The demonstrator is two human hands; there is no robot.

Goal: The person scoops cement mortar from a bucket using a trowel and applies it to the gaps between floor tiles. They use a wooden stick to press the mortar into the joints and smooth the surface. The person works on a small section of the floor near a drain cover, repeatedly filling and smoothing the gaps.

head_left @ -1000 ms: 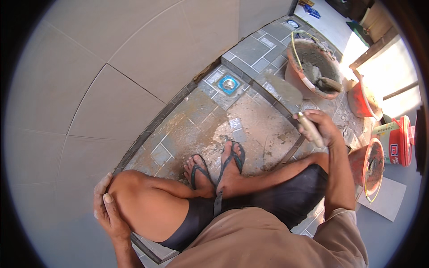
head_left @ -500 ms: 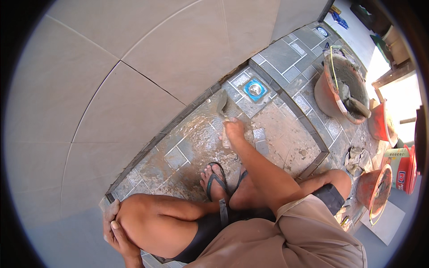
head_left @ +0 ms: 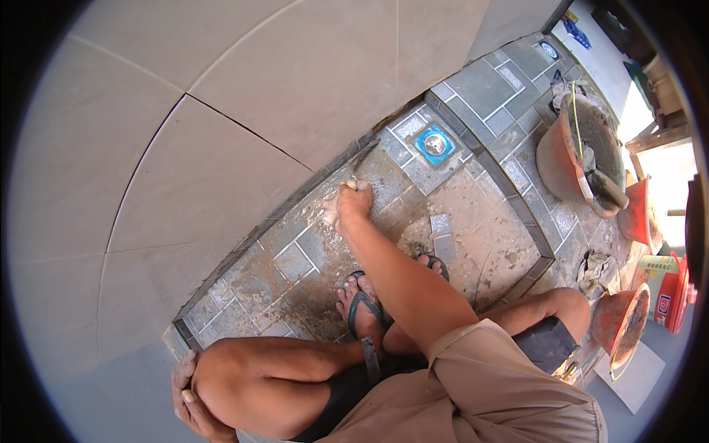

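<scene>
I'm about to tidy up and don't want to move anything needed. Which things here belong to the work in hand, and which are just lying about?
Seem part of the work:
trowel, held in the right hand
large bucket of grey mix
tiled floor

Apparently just lying about:
red lidded pail
crumpled sheet
grey square slab

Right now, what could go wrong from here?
The trowel in the right hand is close to the foot of the wall, so a stray stroke might scuff it. The sandals rest on a dirty, wet-looking floor, so a foot could slip. A tool handle juts over the rim of the large bucket and might get knocked.
</scene>
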